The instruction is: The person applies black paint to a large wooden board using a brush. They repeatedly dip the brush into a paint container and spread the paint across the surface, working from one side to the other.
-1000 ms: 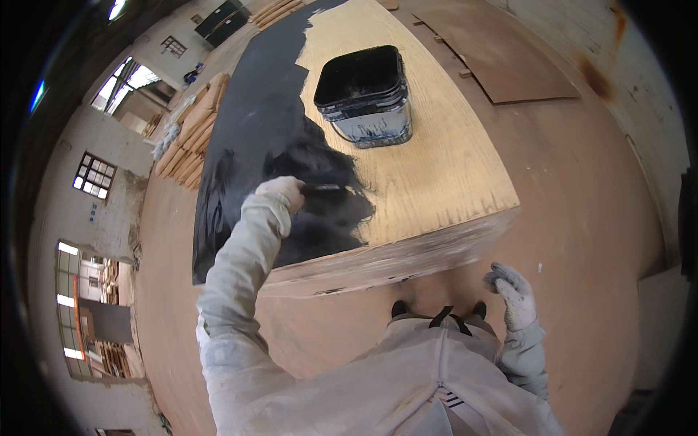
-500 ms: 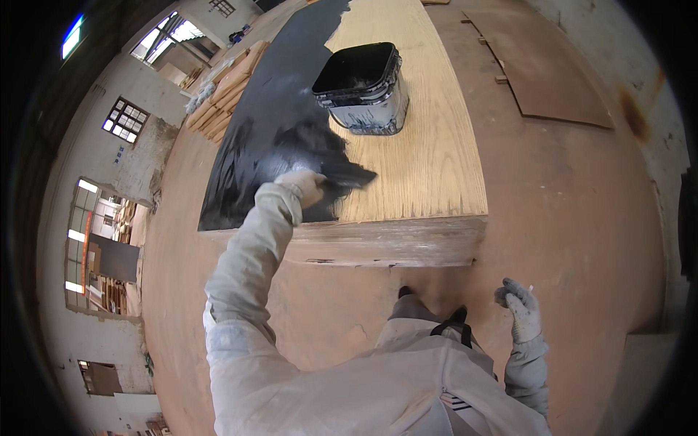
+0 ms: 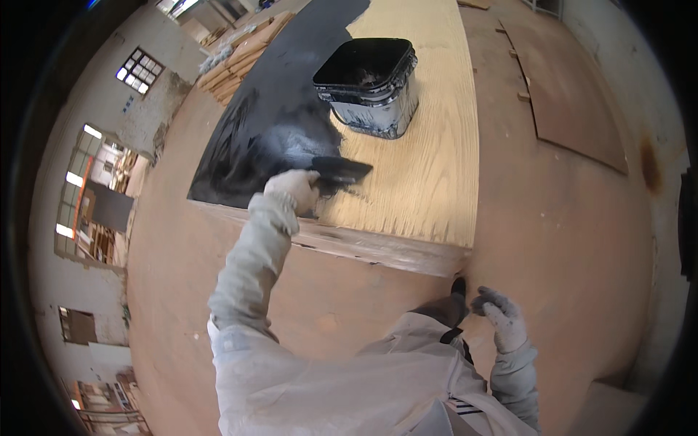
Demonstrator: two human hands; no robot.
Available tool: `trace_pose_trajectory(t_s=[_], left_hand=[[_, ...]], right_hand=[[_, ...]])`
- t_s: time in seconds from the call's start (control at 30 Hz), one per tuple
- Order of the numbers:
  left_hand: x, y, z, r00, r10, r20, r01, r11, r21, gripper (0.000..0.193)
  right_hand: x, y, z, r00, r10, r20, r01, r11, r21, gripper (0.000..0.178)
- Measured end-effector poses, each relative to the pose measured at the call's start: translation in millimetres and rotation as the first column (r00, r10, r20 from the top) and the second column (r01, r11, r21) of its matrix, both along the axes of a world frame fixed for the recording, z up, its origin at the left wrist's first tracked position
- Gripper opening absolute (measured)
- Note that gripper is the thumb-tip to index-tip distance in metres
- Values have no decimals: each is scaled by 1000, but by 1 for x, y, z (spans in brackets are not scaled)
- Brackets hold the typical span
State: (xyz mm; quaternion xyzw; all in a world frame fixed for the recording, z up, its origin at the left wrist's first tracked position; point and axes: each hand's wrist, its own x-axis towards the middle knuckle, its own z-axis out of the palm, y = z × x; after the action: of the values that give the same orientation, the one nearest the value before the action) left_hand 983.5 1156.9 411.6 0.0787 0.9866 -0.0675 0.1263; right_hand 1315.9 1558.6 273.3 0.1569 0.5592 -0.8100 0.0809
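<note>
My left hand [image 3: 292, 190], in a pale work glove, is closed around a wide, flat tool coated in black [image 3: 342, 170]; whether it is a brush or a scraper I cannot tell. The tool lies against the near end of a wood-grained panel [image 3: 429, 174], at the edge of its wet black coating [image 3: 251, 138]. Just beyond stands a square bucket [image 3: 382, 112] with a black-smeared rim and sides; its inside is dark. My right hand [image 3: 503, 318], gloved with dark-stained fingers, hangs off the panel's near right corner, fingers loosely bent and apart, nothing visible in them.
The panel tops a low stack [image 3: 392, 251] with a wrapped-looking side. A large brown sheet [image 3: 567, 94] lies on blocks to the right. Long brown bundles [image 3: 240, 54] are piled at the far left. My shoe [image 3: 459, 285] is close to the stack's near right corner.
The view has turned, so the panel appears tilted. My left hand and the black tool have shifted slightly left in view, still on the panel. My right hand appears a little lower and further left.
</note>
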Motion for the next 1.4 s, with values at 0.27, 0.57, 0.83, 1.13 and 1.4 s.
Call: trace_pose_trajectory(t_s=[0.27, 0.57, 0.83, 1.13, 1.4], left_hand=[[133, 94, -55, 914, 376, -150, -219, 770, 599, 55], [188, 236, -116, 758, 647, -81, -36, 166, 985, 68], [218, 284, -90, 682, 672, 287, -156, -250, 956, 71], [276, 323, -143, 466, 834, 295, -139, -260, 956, 56], [367, 303, -274, 55, 905, 422, -447, -355, 821, 44]], right_hand=[[-150, -3, 80, 721, 692, -31, -680, 716, 161, 47], [-265, -66, 58, 552, 834, 1, -535, 353, 768, 59], [-331, -54, 71, 337, 921, 197, -368, -64, 928, 65], [-410, -155, 83, 260, 897, 358, 100, -394, 914, 37], [-421, -234, 107, -104, 886, 452, 402, -378, 834, 32]])
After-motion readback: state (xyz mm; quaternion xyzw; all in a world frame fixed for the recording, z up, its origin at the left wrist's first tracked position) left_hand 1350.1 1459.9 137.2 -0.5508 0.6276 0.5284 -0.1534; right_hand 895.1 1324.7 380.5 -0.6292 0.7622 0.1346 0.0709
